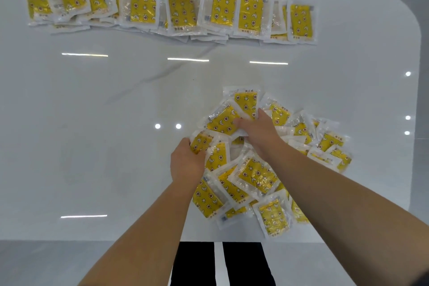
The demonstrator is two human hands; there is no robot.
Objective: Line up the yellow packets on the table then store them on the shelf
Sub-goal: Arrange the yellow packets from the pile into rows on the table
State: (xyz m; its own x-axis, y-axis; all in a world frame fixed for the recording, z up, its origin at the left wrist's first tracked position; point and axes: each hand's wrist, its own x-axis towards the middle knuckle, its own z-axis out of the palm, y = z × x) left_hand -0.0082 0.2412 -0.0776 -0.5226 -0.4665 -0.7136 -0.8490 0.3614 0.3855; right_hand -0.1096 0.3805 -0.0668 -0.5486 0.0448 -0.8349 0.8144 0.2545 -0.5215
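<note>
A loose pile of yellow packets [255,176] in clear wrappers lies on the near right part of the white table [104,111]. My left hand [185,162] grips a packet [200,143] at the pile's left edge. My right hand [257,127] reaches over the pile and holds packets [246,102] at its far side, fingers curled round them. A row of several overlapping yellow packets [167,7] runs along the table's far edge, from the left corner toward the right.
The glossy table has a rounded far right corner [413,21] and its near edge [92,240] runs just in front of me. Grey floor lies beyond the edges. My dark trouser legs [197,262] show below the near edge.
</note>
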